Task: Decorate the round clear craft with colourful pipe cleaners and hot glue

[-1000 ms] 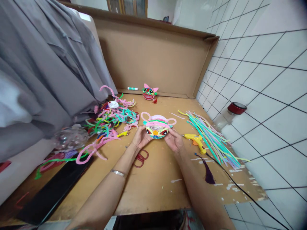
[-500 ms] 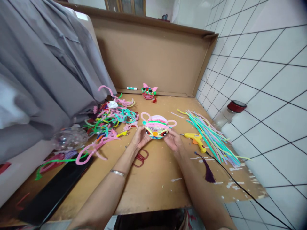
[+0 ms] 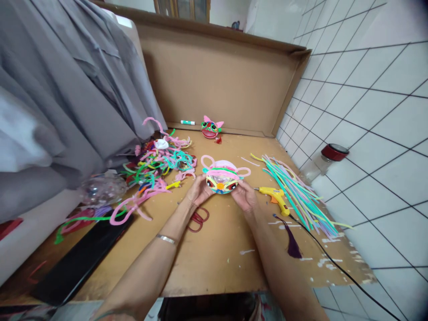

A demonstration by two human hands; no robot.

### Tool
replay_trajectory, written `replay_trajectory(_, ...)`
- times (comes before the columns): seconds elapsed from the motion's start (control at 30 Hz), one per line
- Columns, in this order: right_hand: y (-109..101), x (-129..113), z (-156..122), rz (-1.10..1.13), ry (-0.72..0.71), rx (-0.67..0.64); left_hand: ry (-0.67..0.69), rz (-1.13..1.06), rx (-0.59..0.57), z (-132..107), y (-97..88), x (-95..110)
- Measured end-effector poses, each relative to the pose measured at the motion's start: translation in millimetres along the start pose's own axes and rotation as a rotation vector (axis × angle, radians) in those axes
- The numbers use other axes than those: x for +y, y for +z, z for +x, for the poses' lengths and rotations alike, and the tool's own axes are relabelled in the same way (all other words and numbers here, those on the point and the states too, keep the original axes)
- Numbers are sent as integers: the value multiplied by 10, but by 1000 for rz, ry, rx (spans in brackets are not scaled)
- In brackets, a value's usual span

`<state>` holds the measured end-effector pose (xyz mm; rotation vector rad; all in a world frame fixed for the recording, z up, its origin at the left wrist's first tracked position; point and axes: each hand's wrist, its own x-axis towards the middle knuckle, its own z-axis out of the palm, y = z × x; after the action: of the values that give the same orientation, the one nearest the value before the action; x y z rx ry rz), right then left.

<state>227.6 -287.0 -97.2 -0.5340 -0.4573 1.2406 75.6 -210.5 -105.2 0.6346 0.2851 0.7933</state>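
Observation:
Held up over the middle of the table is a pipe-cleaner animal head (image 3: 221, 177), with pink loop ears, red-and-black eyes, an orange nose and a clear part in its front. My left hand (image 3: 199, 191) grips its left side and my right hand (image 3: 245, 196) its right side, fingers closed around the edges. Red-handled scissors (image 3: 198, 220) lie beneath my left wrist, partly covered. Just right of my right hand rests a yellow hot glue gun (image 3: 276, 198) with a black cord. A finished-looking head with pink pointed ears (image 3: 210, 128) stands at the back.
Tangled pipe cleaners (image 3: 160, 165) heap at the left, beside a clear plastic bag (image 3: 103, 189) and a black flat case (image 3: 83, 258). Straight pipe cleaners (image 3: 297, 196) lie right, near a purple tassel (image 3: 293, 243) and a red-lidded jar (image 3: 329, 157). A glue stick (image 3: 187, 122) lies by the cardboard wall (image 3: 220, 80).
The whole view has shifted slightly, with everything appearing a little further right. Both hands keep their hold on the animal head, which looks nearly unchanged in pose.

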Motion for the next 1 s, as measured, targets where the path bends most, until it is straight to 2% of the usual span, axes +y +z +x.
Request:
replay_trajectory(0.3,-138,-13,38,6,42,94,87,69,-36,-38,161,-44)
replay_trajectory(0.53,-198,-84,43,-31,52,93,139,107,-8,3,142,-111)
replay_trajectory(0.83,-132,-88,43,-50,13,137,118,130,41,10,144,-106)
replay_trajectory(1.0,-168,-115,45,-72,-10,136,87,132,8,19,140,-111)
